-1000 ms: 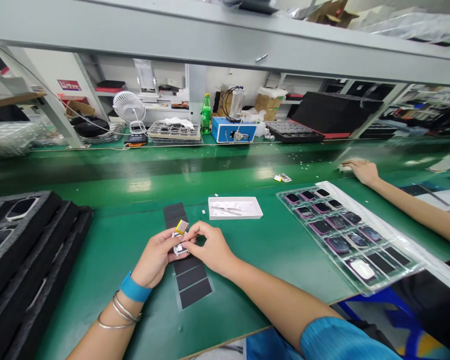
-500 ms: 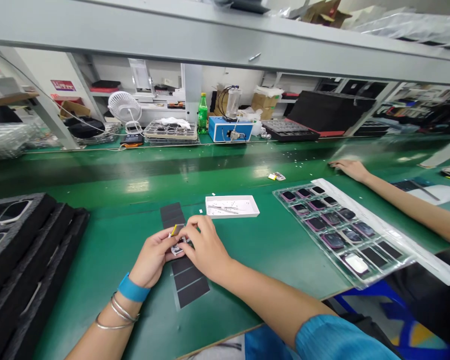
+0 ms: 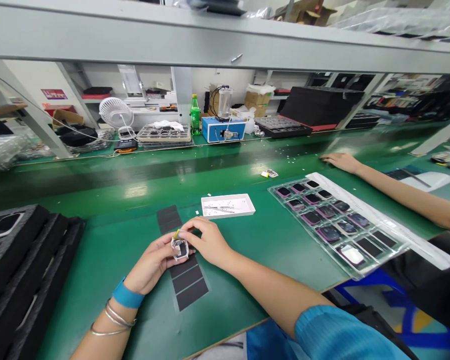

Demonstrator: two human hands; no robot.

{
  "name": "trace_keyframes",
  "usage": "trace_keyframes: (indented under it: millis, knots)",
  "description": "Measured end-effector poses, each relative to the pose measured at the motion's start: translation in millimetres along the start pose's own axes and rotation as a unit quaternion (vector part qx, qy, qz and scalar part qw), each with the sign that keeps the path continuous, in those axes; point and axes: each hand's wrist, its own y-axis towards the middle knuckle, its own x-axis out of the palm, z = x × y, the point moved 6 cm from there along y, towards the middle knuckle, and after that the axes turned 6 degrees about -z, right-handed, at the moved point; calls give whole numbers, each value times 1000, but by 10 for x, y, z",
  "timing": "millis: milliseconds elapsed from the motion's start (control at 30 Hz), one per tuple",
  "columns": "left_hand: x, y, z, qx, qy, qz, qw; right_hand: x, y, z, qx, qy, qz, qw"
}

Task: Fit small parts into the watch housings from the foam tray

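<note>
A small watch-like housing [image 3: 180,248] with open insides is pinched in my left hand [image 3: 153,262], over a sheet of black rectangular strips [image 3: 189,287]. My right hand [image 3: 209,243] has its fingertips closed on a small yellow-edged part [image 3: 177,234] at the top of the housing. Just beyond my hands lies a white tray [image 3: 243,205] with tweezers [image 3: 223,209] and tiny pieces in it.
Black foam trays [image 3: 56,260] are stacked at left. At right, a clear tray [image 3: 350,270] holds rows of watch-like parts, and another person's hand [image 3: 341,162] rests beyond it. A fan, green bottle and blue box [image 3: 212,131] stand at the back.
The housing now faces up more openly between my hands. My right fingers have drawn back from its inside to the yellow-edged part. The whole view has shifted slightly.
</note>
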Motion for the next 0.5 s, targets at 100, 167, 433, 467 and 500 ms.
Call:
trace_keyframes:
  millis: [100,167,433,467,500]
  knots:
    - [-12,1,-7,4,24,17,1000,28,-26,-56,-38,-40,0,998]
    - [-39,6,-24,0,29,36,999,67,-47,-73,-60,-77,-4,995]
    - [-102,14,-21,-12,-155,47,987,177,-142,-202,-202,-276,-34,939]
    - [-107,13,-13,-9,-161,47,986,178,-141,-199,-203,-279,-41,938]
    - [-113,12,-3,-3,-156,49,987,174,-136,-195,-202,-271,-47,940]
